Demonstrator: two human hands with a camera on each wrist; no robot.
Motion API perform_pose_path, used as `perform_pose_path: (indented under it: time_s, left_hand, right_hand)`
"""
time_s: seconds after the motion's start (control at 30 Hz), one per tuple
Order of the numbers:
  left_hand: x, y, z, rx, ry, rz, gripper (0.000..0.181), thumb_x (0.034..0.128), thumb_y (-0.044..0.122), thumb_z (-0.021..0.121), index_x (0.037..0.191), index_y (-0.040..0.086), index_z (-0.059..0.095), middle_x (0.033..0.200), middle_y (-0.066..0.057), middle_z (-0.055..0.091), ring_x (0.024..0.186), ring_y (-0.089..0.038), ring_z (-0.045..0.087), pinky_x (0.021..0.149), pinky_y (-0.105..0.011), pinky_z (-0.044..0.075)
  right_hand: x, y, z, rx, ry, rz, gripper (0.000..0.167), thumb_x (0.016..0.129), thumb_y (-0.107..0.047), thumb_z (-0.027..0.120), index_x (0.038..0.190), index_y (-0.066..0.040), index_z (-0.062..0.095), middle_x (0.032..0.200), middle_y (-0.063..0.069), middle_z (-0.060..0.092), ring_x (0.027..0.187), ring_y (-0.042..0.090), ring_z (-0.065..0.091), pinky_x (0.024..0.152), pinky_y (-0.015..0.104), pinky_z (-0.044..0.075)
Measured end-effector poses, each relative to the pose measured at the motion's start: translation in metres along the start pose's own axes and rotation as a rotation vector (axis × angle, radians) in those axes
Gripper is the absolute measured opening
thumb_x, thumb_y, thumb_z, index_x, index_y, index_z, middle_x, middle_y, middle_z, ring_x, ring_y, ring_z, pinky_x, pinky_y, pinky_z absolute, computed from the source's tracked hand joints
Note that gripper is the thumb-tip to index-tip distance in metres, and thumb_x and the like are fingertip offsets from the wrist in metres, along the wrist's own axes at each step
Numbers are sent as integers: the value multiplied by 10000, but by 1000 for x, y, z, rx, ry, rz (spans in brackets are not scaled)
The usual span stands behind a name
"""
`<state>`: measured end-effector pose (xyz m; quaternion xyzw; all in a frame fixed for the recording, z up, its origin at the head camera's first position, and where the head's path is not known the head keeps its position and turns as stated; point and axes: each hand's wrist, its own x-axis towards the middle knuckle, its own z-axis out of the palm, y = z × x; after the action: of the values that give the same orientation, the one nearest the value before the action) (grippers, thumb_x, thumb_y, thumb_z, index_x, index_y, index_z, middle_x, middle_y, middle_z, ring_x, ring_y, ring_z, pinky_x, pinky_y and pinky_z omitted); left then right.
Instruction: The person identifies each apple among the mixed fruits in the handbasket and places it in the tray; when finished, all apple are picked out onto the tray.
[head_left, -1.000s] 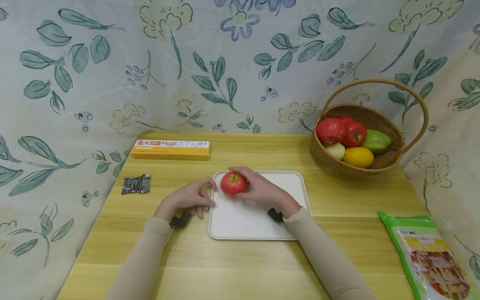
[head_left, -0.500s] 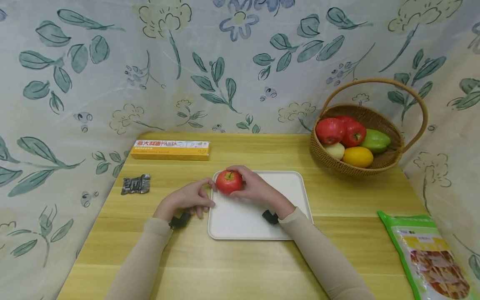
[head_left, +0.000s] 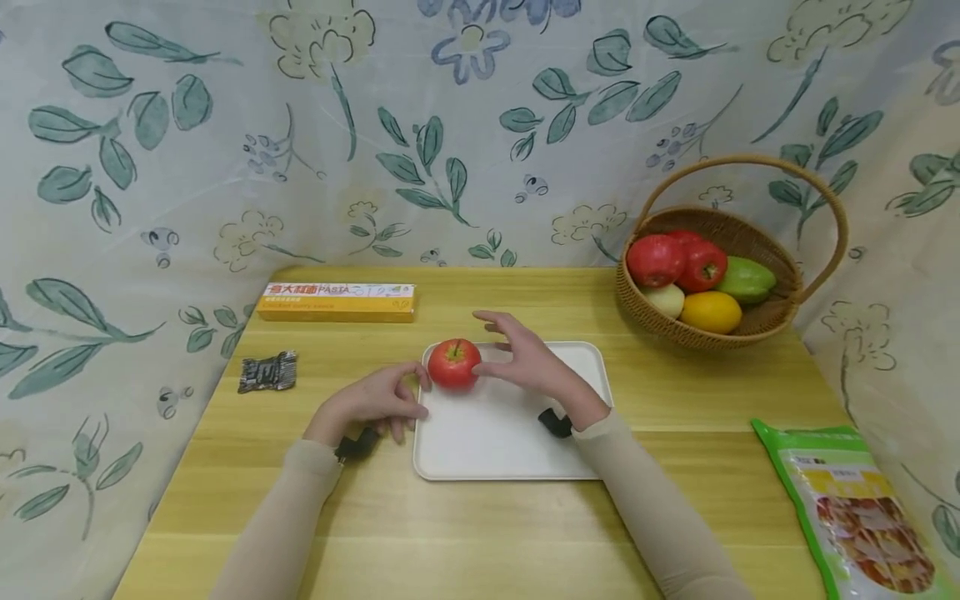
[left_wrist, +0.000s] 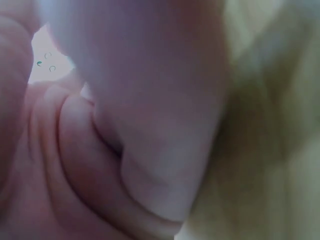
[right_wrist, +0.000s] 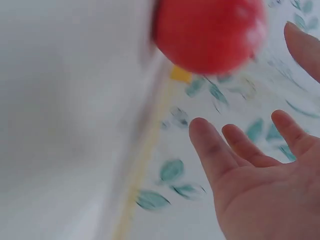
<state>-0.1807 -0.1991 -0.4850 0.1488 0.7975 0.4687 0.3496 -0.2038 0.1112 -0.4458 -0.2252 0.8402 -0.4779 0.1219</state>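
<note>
Presently, right hand: we find the right hand (head_left: 525, 358) spread, thumb and fingers well parted, with nothing in its hold; its thumb tip is just beside the apple (head_left: 454, 364), and we cannot tell whether the two touch.
Left hand: we record the left hand (head_left: 375, 396) relaxed, fingers loosely bent, a gap between thumb and forefinger, with nothing seen in its hold; both tips lie at the rim of the tray (head_left: 495, 446), contact unconfirmed.
Apple: red, stem upward, on the tray's far corner nearest the left hand; we place it between the left forefinger and the right thumb.
Tray: white, flat on the table (head_left: 450, 533), partly under the right hand and wrist.
Box: we note a pasta box (head_left: 337, 304) lying beyond the left hand.
Packet: a small dark packet (head_left: 267, 372) lies to the left of the left hand, apart from it.
Basket: wicker basket (head_left: 720, 223), well beyond and right of the right hand; inside we count red fruit (head_left: 655, 260), a green fruit (head_left: 745, 280), a yellow fruit (head_left: 711, 312) and a pale fruit (head_left: 663, 300).
Bag: green-edged bag (head_left: 862, 533), right of the right forearm, well apart.
Cloth: leaf-patterned cloth (head_left: 465, 183) hangs behind the table, beyond both hands.
</note>
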Motion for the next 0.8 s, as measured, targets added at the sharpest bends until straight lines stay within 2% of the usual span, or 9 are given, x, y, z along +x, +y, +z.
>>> perform_pose_path:
  time_s: [0.17,0.33,0.47,0.57,0.67,0.8]
  left_hand:
    - [-5,-2,2,-10,-6,14,518,933,291,835,1313,171,505,789,-104,758,545,-239,732,425,-244,471]
    - [-7,-3,2,-24,-11,19,518,949,281,818,1334,167,491,795,-91,761,543,-224,727,430,-244,466]
    - [-7,-3,1,-32,-7,16,517,947,284,820,1334,180,492,803,-85,762,546,-217,725,435,-248,474]
    - [-7,-3,1,-30,-5,16,517,947,281,821,1331,179,489,802,-91,763,543,-221,725,431,-253,478]
    - [-7,-4,2,-29,-2,12,521,942,283,827,1327,185,490,799,-89,761,542,-220,723,432,-254,481]
    - [-7,-5,2,-31,-3,15,526,942,286,827,1330,182,487,792,-85,757,540,-214,720,434,-257,485]
  right_hand:
    - [-20,-11,-50,51,166,-92,778,961,-141,799,1612,-98,373,1680,134,407,1529,365,453,1225,541,434]
    - [-49,-17,-106,76,393,-137,713,979,-24,742,1593,-103,390,1633,107,457,1508,329,478,1249,470,417]
    - [-66,-14,-140,82,573,-117,707,979,4,726,1586,-181,414,1601,118,475,1500,281,476,1257,394,412]
    - [-76,-8,-157,98,673,-82,744,964,-19,755,1590,-234,414,1617,114,460,1520,255,446,1292,407,361]
    - [-81,1,-169,91,737,-12,782,954,-97,793,1602,-279,394,1657,73,429,1561,211,397,1327,438,294]
    - [-84,13,-179,73,760,81,823,946,-219,819,1618,-327,357,1704,40,379,1610,176,326,1342,458,250]
